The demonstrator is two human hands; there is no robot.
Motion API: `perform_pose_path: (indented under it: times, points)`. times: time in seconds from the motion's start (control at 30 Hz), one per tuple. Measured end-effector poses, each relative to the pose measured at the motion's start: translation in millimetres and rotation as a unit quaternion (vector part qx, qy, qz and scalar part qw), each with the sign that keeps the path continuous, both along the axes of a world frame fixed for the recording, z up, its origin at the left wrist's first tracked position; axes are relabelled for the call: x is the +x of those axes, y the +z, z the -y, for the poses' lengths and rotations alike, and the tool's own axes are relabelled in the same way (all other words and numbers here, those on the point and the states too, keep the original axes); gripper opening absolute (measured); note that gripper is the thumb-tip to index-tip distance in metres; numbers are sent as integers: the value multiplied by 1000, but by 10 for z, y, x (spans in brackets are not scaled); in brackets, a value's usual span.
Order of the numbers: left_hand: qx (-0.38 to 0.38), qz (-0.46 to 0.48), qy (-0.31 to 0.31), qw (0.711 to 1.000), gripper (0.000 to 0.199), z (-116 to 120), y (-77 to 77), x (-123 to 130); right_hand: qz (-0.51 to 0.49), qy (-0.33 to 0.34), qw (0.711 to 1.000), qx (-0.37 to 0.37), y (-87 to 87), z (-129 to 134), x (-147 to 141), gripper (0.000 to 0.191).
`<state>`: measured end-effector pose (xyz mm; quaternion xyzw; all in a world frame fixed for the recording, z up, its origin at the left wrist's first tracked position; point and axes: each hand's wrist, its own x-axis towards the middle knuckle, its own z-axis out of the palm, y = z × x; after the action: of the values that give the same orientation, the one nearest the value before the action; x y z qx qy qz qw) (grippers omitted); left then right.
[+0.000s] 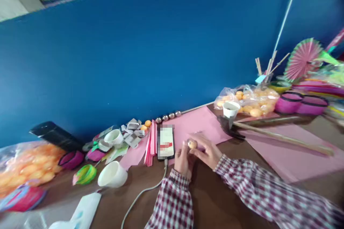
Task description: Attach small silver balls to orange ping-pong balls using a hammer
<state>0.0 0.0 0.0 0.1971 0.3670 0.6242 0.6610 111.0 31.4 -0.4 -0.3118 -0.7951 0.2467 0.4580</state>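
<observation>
Between my two hands is a small orange ball (192, 144) with a shiny, partly silvery top. My left hand (182, 161) touches its left side with thumb and fingertips. On its right side, the thumb and fingers of my right hand (206, 152) close around the ball. Just beyond my left hand a phone (166, 143) stands with a cable plugged into its lower end. Pink paper (201, 123) lies behind my hands. Several silvery balls (171, 116) line up along the wall behind the phone.
A hammer (282, 136) lies at the right, near a white cup (231, 109) and a bag of orange balls (256, 102). At the left are a tipped white cup (113, 174), another bag of orange balls (32, 164) and a power strip (86, 211). A blue wall (150, 43) rises behind.
</observation>
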Motion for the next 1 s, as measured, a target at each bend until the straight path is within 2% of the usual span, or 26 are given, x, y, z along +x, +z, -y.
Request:
perform_pose_path:
  times: [0.23,0.33,0.43,0.53,0.67,0.83,1.0]
  points:
    - [28,-7,-5,1000,30,5,8,0,-21,-29,999,-11,18,94,-27,34]
    - [29,24,-30,999,34,14,-1,-3,-39,-48,996,-62,34,131,-47,34]
    - [30,60,-58,996,29,19,-9,-15,-48,-55,993,-95,26,133,-55,34]
    - [28,62,-58,996,25,21,-12,-22,-26,-62,996,-61,13,101,-42,40]
    - [22,41,-62,997,36,29,-24,-7,13,-54,998,4,50,65,-10,52]
    - [38,47,-83,995,44,46,-32,38,73,13,996,43,162,93,17,45]
    - [67,57,-112,990,43,63,8,64,77,25,996,47,163,97,2,36]
